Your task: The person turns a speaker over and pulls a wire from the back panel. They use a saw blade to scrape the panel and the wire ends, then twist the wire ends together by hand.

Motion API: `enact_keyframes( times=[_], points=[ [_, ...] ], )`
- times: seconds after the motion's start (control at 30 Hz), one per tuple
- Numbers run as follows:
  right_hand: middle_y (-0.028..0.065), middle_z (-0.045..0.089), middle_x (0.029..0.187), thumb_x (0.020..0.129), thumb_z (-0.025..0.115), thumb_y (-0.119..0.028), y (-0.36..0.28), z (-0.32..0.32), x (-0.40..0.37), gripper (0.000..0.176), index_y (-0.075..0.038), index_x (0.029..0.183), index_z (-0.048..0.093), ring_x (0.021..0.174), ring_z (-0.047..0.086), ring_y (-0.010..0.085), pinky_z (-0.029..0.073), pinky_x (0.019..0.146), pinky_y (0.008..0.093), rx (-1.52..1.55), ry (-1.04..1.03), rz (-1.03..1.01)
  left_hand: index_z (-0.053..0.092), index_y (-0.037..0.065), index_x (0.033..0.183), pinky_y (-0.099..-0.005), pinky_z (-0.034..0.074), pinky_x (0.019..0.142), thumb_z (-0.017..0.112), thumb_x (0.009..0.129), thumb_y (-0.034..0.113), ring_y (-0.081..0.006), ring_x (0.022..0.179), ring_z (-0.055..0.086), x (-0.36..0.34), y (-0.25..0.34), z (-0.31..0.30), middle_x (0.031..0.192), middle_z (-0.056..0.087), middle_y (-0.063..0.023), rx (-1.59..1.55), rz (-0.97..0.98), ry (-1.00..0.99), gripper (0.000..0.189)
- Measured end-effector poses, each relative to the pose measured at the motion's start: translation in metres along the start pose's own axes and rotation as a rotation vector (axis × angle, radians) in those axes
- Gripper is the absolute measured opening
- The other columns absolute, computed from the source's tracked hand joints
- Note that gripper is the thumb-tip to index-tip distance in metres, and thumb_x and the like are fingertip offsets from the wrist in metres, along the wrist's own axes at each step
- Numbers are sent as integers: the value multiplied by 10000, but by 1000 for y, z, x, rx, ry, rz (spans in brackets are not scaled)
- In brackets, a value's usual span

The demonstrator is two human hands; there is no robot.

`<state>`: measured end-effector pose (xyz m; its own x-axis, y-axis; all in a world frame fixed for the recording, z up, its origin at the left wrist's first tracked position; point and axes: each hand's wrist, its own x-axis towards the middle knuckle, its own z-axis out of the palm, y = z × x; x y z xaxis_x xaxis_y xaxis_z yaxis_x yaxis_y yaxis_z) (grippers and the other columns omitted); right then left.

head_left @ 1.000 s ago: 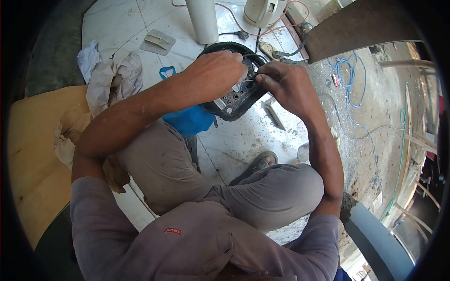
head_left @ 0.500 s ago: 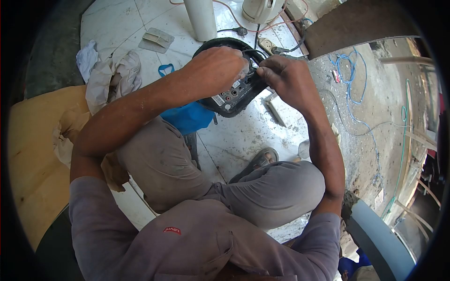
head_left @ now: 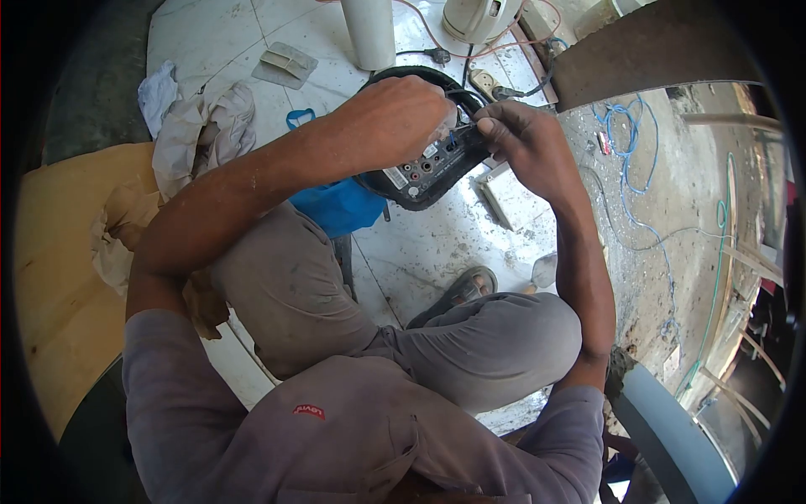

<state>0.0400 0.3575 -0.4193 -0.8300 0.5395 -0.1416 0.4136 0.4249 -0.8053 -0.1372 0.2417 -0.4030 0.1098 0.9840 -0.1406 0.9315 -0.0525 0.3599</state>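
A black speaker-like unit (head_left: 424,189) with round sockets and knobs on its panel stands tilted in front of me. My left hand (head_left: 407,118) is closed over the panel's upper part, and its fingertips are mostly hidden, so what it holds cannot be made out. On the unit's right edge my right hand (head_left: 525,143) pinches with thumb and forefinger at a black cable (head_left: 467,94) that curves along the top of the panel. A bright blue cloth or bag (head_left: 340,208) lies against the unit's lower left side.
A white cylinder (head_left: 369,38) and a cream kettle (head_left: 477,18) stand behind the unit. Near them lie a black plug (head_left: 438,55) and a socket strip (head_left: 484,82). A plastering float (head_left: 285,65) rests on the tiles. Blue cord (head_left: 625,126) tangles on the right.
The view has shifted slightly, so the background sits a little further right. Both hands stay at the unit with only small finger movement.
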Motion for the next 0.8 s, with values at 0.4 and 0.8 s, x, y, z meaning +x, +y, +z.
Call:
enact_keyframes(
  times=[0.4, 0.8],
  points=[
    [119, 651, 794, 894, 608, -159, -2, 2, 0, 186, -4, 990, 645, 707, 624, 218, 485, 661, 329, -241, 76, -281, 649, -11, 957, -443, 473, 804, 606, 863, 182, -363, 889, 608, -4, -2, -5, 911, 628, -190, 32, -2, -9, 220],
    [156, 628, 768, 896, 591, -180, -3, 5, 2, 184, -10, 939, 646, 722, 625, 298, 478, 664, 367, -315, 67, -284, 656, 15, 991, -422, 481, 833, 586, 881, 203, -327, 922, 619, -3, 0, 3, 942, 645, -167, 136, -15, -20, 229]
  ],
)
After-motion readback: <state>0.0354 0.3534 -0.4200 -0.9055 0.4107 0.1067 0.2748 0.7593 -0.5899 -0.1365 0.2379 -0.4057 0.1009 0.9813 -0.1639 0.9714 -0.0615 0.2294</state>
